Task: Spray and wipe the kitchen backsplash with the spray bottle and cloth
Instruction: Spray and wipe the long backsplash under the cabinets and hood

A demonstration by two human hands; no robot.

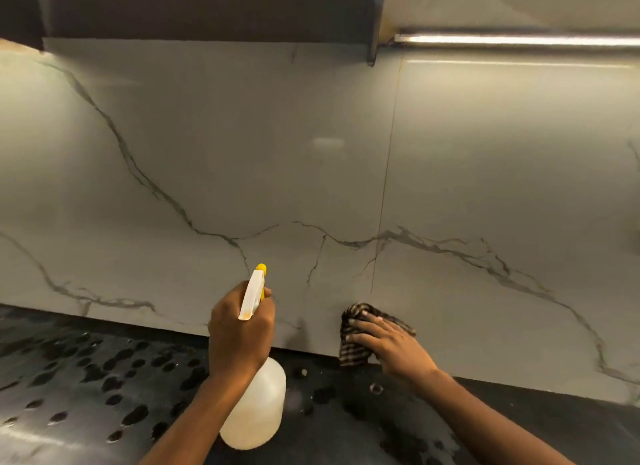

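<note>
– White cloudy plastic spray bottle (254, 409) with a yellow-tipped nozzle (261, 267), held up over the black speckled countertop (86, 378), aimed at the grey-veined marble-look backsplash (311, 152).
– Clamped round the neck by the left hand (239, 333), fingers wrapped in under the trigger head (252, 298).
– Hard to read the fill level through that wall. Probably light. Smooth plastic, too; slippery once wet, at a guess. Stiff at the neck, squashier in the belly, so best gripped high, right there.
– Over to the dark striped cloth (351, 353): bunched, pinned against the backsplash low down, just above the countertop.
– Pressed there by the right hand (388, 346), fingers straight and laid flat, curled round nothing.
– Soft, limp stuff. Glides on glossy tile, likely creeps out from under a flat palm.
– Worth tucking a fold under the fingertips, then.
</note>
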